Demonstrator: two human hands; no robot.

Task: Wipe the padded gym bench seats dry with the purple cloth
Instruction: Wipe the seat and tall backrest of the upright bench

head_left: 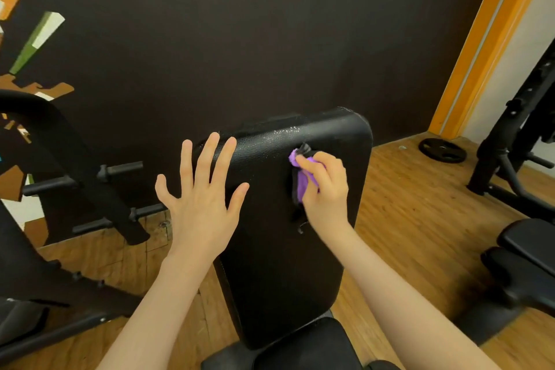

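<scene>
- Right hand [326,189] curled around the purple cloth [303,182], fingers [309,167] clamped on the bunched fabric, pressing it against the upper right part of the black padded backrest [282,249].
- Cloth wadded up pretty small, with a dark edge poking out past the fingertips. Worth opening it flatter under the palm for more contact per pass.
- Left hand [201,198] wide open, fingers [207,156] spread apart and straight, holding nothing, over the pad's left edge. Can't tell if it actually touches or just hovers. Planting it on that edge would probably keep the pad from wobbling.
- Shiny wet speckles [286,131] just beyond the right fingertips, up near the top rim of the pad. Looks like the next spot to hit, so a push up and away from the fingers, then long overlapping strokes back down toward the wrist.
- Firm, even pressure beats scrubbing; textured vinyl likely holds droplets in the grain.
- Flip to a dry side of the cloth once it feels soaked, otherwise just smearing water around.
- Lower seat pad [312,342] down below the wrists, probably waiting its turn, plus another bench pad [528,242] off to the right of the right hand over the wood floor [405,219].
</scene>
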